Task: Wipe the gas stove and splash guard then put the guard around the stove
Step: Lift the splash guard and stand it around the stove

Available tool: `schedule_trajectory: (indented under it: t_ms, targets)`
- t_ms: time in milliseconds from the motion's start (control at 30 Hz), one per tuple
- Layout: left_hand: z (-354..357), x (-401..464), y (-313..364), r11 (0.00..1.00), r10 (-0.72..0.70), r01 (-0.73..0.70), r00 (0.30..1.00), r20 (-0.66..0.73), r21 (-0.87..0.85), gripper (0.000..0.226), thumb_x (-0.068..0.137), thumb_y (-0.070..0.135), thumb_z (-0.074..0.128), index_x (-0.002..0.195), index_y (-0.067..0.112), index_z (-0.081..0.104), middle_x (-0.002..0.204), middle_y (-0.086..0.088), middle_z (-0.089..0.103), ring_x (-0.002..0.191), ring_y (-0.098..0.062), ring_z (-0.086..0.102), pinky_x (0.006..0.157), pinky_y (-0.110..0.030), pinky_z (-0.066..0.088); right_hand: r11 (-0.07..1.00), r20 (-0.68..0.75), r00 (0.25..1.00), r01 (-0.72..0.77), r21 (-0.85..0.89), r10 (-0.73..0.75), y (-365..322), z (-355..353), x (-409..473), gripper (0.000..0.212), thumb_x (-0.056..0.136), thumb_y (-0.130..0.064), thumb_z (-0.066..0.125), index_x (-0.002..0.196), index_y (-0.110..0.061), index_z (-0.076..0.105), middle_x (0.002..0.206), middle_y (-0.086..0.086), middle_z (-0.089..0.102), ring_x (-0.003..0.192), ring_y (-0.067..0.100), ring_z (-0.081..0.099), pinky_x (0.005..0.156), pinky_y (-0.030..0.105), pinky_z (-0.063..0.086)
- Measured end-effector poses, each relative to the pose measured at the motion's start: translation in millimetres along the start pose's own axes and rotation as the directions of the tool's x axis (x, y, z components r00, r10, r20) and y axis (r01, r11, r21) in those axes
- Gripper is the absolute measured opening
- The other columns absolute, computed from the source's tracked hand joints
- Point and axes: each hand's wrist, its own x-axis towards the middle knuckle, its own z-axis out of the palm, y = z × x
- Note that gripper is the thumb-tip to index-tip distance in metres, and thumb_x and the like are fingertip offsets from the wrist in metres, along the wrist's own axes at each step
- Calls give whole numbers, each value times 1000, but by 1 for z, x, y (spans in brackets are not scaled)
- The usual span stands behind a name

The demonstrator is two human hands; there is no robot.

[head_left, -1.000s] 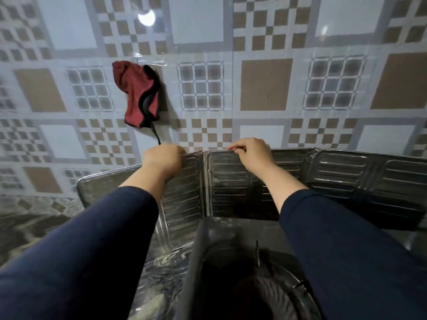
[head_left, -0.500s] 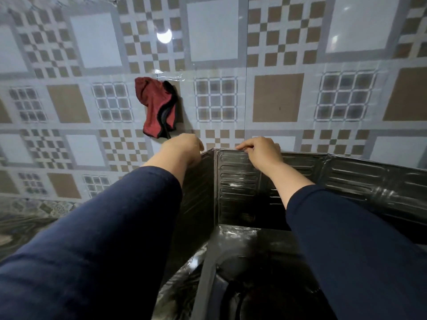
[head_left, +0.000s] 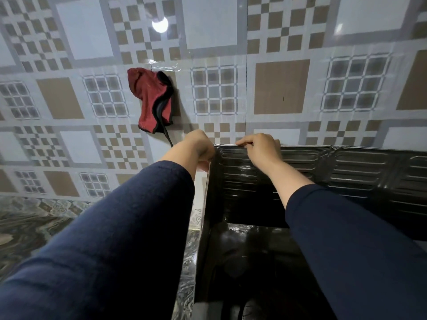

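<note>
Behind everything we face the patterned tile wall (head_left: 282, 86), filling the upper two thirds of the frame, with a lamp's glare near the top centre. Below it, the embossed metal splash guard (head_left: 346, 167) runs from centre frame out to the right edge, standing upright close against the wall; at its left end it folds at a corner, and one panel comes down toward the bottom centre, seen nearly edge-on. We judge it is being shaped this way to wrap the back and left side of the gas stove (head_left: 245, 262), whose dark glossy top lies inside that bend at lower centre. Our left hand (head_left: 198, 145) is closed over the top of the corner fold, and our right hand (head_left: 261, 148) pinches the upper rim of the back panel just beside it, probably to steady the thin sheet while the fold is set. A red cloth (head_left: 152, 100) with dark trim hangs on the wall at upper left, well clear of the guard. We can read no brand, label or writing anywhere.
</note>
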Motion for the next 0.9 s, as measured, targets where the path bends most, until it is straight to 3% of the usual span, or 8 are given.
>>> schedule_trajectory:
  t_ms: [67, 233, 433, 533, 633, 700, 900]
  targets:
    - [6, 2, -4, 998, -30, 29, 999, -15, -61, 16, 90, -7, 56, 106, -3, 57, 77, -16, 68, 66, -22, 74, 59, -34, 61, 999, 12, 1000, -1, 33, 0, 1, 6, -1, 29, 96, -11, 50, 108, -25, 72, 121, 1, 68, 117, 26, 57, 103, 38, 39]
    - [17, 19, -20, 994, -9, -1, 996, -91, -111, 21, 84, -3, 64, 105, -3, 63, 101, -20, 71, 88, -33, 72, 79, -45, 60, 997, 7, 1000, -14, 82, 13, 6, 24, 0, 30, 95, -8, 51, 107, -25, 72, 118, 1, 69, 118, 26, 56, 106, 41, 40]
    - [12, 18, -28, 996, 19, -27, 996, -88, -82, 20, 88, 7, 64, 107, 1, 66, 100, -17, 72, 89, -31, 72, 80, -44, 60, 997, -108, 993, 59, 41, -55, 9, 34, -2, 31, 93, -2, 50, 107, -17, 73, 104, 5, 70, 103, 25, 56, 95, 35, 43]
    - [9, 13, -28, 993, 46, -57, 994, -100, -108, 13, 87, 5, 62, 99, 6, 66, 106, -19, 70, 96, -33, 69, 84, -46, 58, 997, -174, 983, 73, 25, -68, 6, 33, -5, 34, 92, 2, 51, 103, -20, 74, 95, 0, 58, 97, 21, 48, 92, 35, 42]
    - [9, 7, -27, 996, 54, -57, 997, -49, -69, 15, 89, 6, 63, 104, 7, 64, 102, -18, 70, 92, -36, 70, 65, -41, 60, 977, -187, 972, 106, -185, -141, 2, 29, -8, 36, 93, -4, 52, 108, -29, 72, 101, -3, 61, 102, 23, 44, 91, 36, 31]
    - [8, 4, -25, 998, 37, -38, 999, -12, -47, 17, 90, 7, 63, 107, 7, 61, 99, -17, 70, 89, -34, 71, 59, -37, 59, 970, -169, 976, 98, -221, -137, 2, 28, -7, 38, 92, -3, 51, 111, -30, 70, 104, -4, 61, 103, 23, 45, 87, 35, 32]
    - [6, 4, -25, 984, 71, -65, 997, -29, 166, 32, 93, 7, 50, 123, 4, 59, 116, -16, 67, 102, -35, 67, 84, -45, 58, 984, -160, 983, 65, -166, -92, 1, 29, -8, 38, 91, -1, 51, 113, -25, 69, 105, -1, 61, 104, 22, 49, 79, 32, 43]
